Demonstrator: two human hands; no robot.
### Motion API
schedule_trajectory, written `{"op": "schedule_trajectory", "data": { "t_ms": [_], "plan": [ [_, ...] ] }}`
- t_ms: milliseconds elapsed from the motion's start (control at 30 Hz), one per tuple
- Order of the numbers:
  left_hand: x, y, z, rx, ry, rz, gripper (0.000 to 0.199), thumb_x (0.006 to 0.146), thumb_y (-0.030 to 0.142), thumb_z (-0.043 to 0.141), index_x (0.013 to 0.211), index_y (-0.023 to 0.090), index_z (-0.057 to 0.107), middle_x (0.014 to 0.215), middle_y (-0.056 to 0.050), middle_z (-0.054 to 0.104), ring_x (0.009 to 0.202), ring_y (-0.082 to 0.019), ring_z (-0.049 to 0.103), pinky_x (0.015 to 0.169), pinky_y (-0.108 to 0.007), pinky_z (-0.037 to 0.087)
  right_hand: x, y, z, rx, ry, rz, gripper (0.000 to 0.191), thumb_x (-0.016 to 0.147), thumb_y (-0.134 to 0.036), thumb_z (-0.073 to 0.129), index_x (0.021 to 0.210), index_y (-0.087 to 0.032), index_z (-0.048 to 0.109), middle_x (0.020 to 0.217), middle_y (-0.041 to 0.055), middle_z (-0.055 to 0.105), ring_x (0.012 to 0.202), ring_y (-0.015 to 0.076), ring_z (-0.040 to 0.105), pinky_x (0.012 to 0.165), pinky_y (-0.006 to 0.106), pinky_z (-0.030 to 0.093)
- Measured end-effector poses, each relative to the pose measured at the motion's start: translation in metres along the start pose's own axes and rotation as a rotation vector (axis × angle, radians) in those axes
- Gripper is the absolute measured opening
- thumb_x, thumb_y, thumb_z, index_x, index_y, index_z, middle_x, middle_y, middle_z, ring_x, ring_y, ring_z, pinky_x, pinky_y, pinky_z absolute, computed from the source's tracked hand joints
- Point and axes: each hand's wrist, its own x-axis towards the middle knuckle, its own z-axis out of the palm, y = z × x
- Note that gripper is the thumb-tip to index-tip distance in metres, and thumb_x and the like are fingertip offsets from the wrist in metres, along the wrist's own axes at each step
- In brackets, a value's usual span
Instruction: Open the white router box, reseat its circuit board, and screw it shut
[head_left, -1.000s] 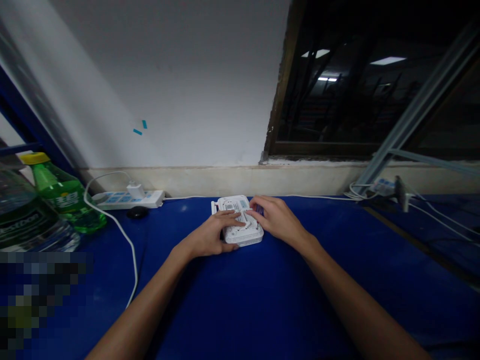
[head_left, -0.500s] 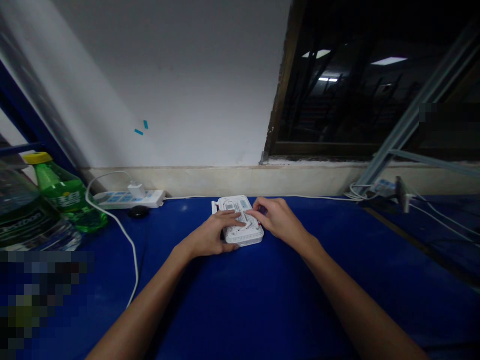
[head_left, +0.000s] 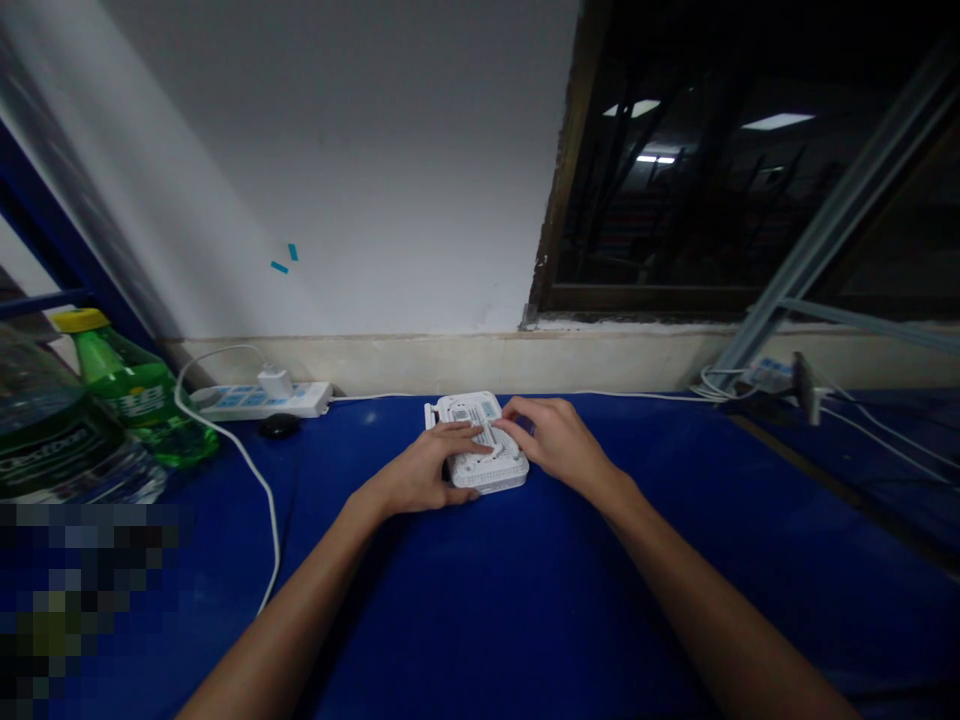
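A white router (head_left: 489,472) with a printed label and vent holes on its upturned face lies on the blue tabletop near the wall. Along its left side a short white antenna-like piece (head_left: 430,416) shows. My left hand (head_left: 431,465) holds the router from the left, fingers stretched across its face and thumb against its near edge. At the router's right side, my right hand (head_left: 559,438) is bent into a pinch, thumb and fingertips close over the face. Whatever may be between those fingertips is hidden.
A white power strip (head_left: 304,400) with a plugged-in charger (head_left: 274,382) and a black mouse-like object (head_left: 279,427) sit back left. Beside them stand a green bottle (head_left: 142,400) and a large clear bottle (head_left: 52,430). A white cable (head_left: 266,490) runs forward. Metal bars (head_left: 795,250) and cables are right.
My right hand's fingertips have shifted slightly left over the router, and a small red spot beside them is no longer visible. My left hand and the router stay in place.
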Motion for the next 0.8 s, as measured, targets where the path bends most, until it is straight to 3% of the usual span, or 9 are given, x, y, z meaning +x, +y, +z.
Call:
{"op": "schedule_trajectory", "data": {
  "t_ms": [33,133,200,267,333,500,633,767,800],
  "plan": [
    [-0.0001,0.0000,-0.0001,-0.001,0.001,0.000,0.064,0.074,0.032,0.083,0.134,0.028,0.062,0.154,-0.011,0.045,0.143,-0.031,0.041,0.119,-0.056,0.029,-0.0001,0.0007,0.0002,0.027,-0.002,-0.012,0.029,0.098,-0.029,0.052,0.119,-0.018,0.067,0.102,0.0095,0.076,0.084,0.0212,0.070,0.077,0.032,0.051],
    [-0.0003,-0.0009,0.0001,-0.007,0.000,-0.001,0.063,0.074,0.032,0.082,0.134,0.027,0.062,0.154,-0.011,0.045,0.142,-0.031,0.042,0.119,-0.056,0.030,-0.0017,0.0006,-0.0001,0.069,-0.011,-0.057,0.066,0.089,-0.014,0.054,0.152,-0.023,0.039,0.133,0.0116,0.065,0.095,0.0201,0.069,0.083,0.032,0.053],
    [-0.0004,-0.0016,0.0005,-0.010,0.003,0.002,0.064,0.074,0.032,0.082,0.135,0.027,0.062,0.153,-0.011,0.046,0.142,-0.031,0.042,0.119,-0.056,0.029,-0.0022,0.0000,0.0009,0.022,0.009,-0.054,0.064,0.085,-0.015,0.058,0.147,-0.023,0.047,0.132,0.0107,0.066,0.100,0.0223,0.068,0.088,0.035,0.053],
    [-0.0004,-0.0018,0.0009,-0.010,0.009,0.006,0.064,0.074,0.032,0.083,0.134,0.027,0.062,0.153,-0.010,0.046,0.142,-0.031,0.042,0.119,-0.056,0.029,-0.0016,0.0003,0.0029,-0.029,0.035,-0.031,0.040,0.089,-0.022,0.058,0.129,-0.020,0.064,0.117,0.0099,0.073,0.098,0.0246,0.070,0.089,0.039,0.053],
    [-0.0002,-0.0012,0.0009,-0.010,0.009,0.005,0.064,0.074,0.032,0.083,0.134,0.027,0.062,0.153,-0.010,0.046,0.142,-0.032,0.042,0.119,-0.056,0.029,-0.0005,0.0012,0.0047,-0.017,0.040,-0.040,0.032,0.095,-0.024,0.052,0.123,-0.019,0.068,0.112,0.0100,0.075,0.100,0.0244,0.070,0.091,0.039,0.053],
    [0.0002,0.0004,0.0002,0.008,0.004,0.006,0.063,0.073,0.030,0.083,0.133,0.026,0.063,0.153,-0.013,0.046,0.142,-0.032,0.042,0.118,-0.056,0.030,0.0007,0.0024,0.0050,0.044,0.028,-0.049,0.063,0.085,-0.010,0.055,0.147,-0.022,0.048,0.133,0.0100,0.066,0.105,0.0223,0.069,0.091,0.036,0.054],
    [-0.0003,0.0002,0.0003,0.012,0.009,0.004,0.064,0.074,0.032,0.083,0.133,0.026,0.063,0.152,-0.012,0.047,0.141,-0.031,0.043,0.118,-0.056,0.031,0.0008,0.0024,0.0044,0.032,0.015,-0.035,0.037,0.096,-0.024,0.051,0.131,-0.020,0.065,0.115,0.0101,0.075,0.099,0.0244,0.071,0.089,0.039,0.054],
    [-0.0004,0.0003,-0.0001,0.002,0.008,0.003,0.064,0.074,0.031,0.083,0.134,0.026,0.063,0.153,-0.013,0.046,0.142,-0.031,0.043,0.118,-0.056,0.031,0.0006,-0.0005,0.0007,0.059,-0.006,-0.066,0.069,0.089,-0.014,0.054,0.155,-0.025,0.036,0.137,0.0101,0.064,0.105,0.0225,0.069,0.089,0.036,0.054],
    [-0.0004,0.0004,-0.0002,0.002,0.007,0.001,0.064,0.073,0.031,0.083,0.133,0.026,0.063,0.153,-0.013,0.046,0.141,-0.031,0.043,0.118,-0.056,0.031,0.0007,-0.0012,-0.0001,0.041,0.003,-0.056,0.070,0.087,-0.015,0.056,0.154,-0.025,0.039,0.136,0.0100,0.064,0.104,0.0229,0.069,0.089,0.036,0.055]
  ]
}}
